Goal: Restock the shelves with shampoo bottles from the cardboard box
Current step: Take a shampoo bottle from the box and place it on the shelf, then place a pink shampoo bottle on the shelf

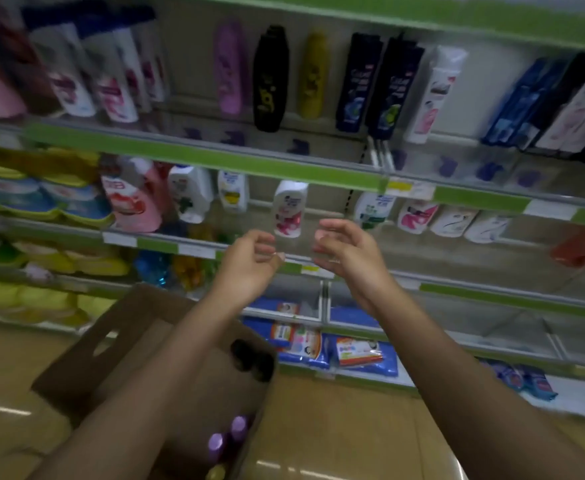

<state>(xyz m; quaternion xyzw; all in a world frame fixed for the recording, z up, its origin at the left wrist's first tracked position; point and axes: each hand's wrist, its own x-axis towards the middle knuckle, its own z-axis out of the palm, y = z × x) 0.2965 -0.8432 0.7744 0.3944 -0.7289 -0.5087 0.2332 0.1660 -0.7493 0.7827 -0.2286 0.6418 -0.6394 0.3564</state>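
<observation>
Cardboard box (118, 344) at lower left, open, on the floor before the shelves (215, 157); purple bottle caps (227, 434) and a yellow cap (216, 472) show inside it, with two dark caps (253, 362) near its far wall. Both arms reach over the box toward the second shelf. Left hand (249, 268) and right hand (344, 251) are raised side by side, apart, fingers loosely curled, neither holding anything. Just beyond them a white bottle (289, 209) with a pink-red label stands alone on the shelf. Upper shelf: a pink bottle (230, 67), a black bottle (270, 77), a yellow bottle (313, 74), dark bottles (358, 81). Motion blur leaves all label text unreadable. Blue packets (318, 341) lie on the lower shelf.
</observation>
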